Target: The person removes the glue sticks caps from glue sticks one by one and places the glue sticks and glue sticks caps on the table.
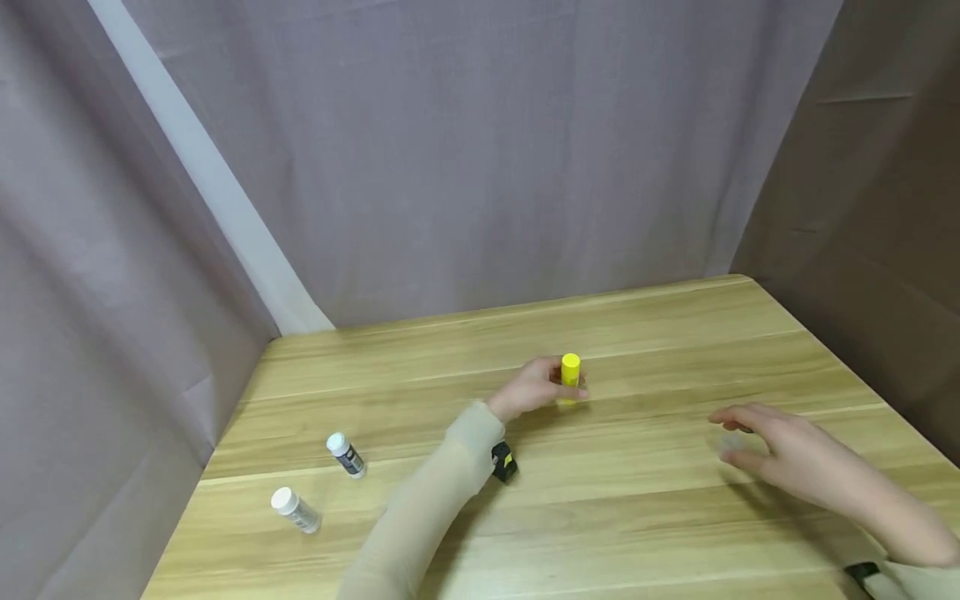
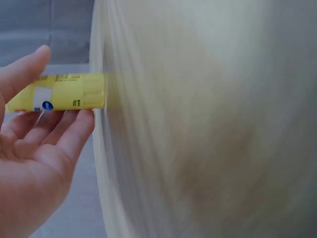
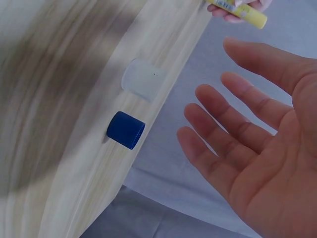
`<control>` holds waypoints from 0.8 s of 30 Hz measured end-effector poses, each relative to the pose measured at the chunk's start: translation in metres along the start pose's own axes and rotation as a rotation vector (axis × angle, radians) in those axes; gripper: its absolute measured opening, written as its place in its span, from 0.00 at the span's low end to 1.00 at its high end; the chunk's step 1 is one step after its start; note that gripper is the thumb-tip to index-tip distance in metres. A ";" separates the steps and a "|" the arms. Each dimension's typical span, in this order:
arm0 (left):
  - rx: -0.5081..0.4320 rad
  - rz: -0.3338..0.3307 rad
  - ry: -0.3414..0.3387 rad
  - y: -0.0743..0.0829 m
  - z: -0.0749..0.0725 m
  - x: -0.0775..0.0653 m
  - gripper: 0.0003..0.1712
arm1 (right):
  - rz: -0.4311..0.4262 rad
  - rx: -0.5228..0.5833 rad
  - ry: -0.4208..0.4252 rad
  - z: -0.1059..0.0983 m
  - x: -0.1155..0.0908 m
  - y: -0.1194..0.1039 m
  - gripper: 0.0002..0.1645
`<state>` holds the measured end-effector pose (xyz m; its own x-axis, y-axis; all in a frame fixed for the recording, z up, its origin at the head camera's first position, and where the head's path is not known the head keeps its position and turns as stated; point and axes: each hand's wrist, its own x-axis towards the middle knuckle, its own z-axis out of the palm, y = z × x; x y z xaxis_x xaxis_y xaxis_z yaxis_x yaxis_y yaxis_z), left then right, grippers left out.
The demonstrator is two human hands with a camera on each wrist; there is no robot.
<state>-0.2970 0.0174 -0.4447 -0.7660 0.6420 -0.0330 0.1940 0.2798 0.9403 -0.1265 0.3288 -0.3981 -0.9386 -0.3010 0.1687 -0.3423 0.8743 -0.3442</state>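
My left hand (image 1: pixel 528 390) holds a yellow glue stick (image 1: pixel 570 369) upright on the table, thumb on one side and fingers on the other. In the left wrist view the glue stick (image 2: pixel 69 94) has its end against the tabletop. To the right, my right hand (image 1: pixel 798 454) hovers with relaxed, spread fingers and grips nothing. Near it, the right wrist view shows a blue cap (image 3: pixel 126 130) and a translucent cap (image 3: pixel 141 79) on the wood, both apart from the fingers. From the head, my right fingers largely hide these caps.
Two white-capped sticks stand at the left of the wooden table (image 1: pixel 637 517): one with a dark label (image 1: pixel 348 458), one paler (image 1: pixel 297 510). A small black-and-yellow object (image 1: pixel 504 462) is partly hidden by my left sleeve. Grey curtains (image 1: pixel 487 167) hang behind the far edge.
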 end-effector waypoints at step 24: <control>0.196 0.057 -0.312 0.022 0.046 -0.069 0.12 | -0.027 0.048 -0.064 0.015 0.016 -0.005 0.26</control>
<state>-0.2114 0.0119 -0.4377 -0.5329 0.8387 -0.1126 0.3680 0.3495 0.8616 -0.1408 0.3140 -0.4073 -0.9294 -0.3490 0.1196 -0.3675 0.8470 -0.3841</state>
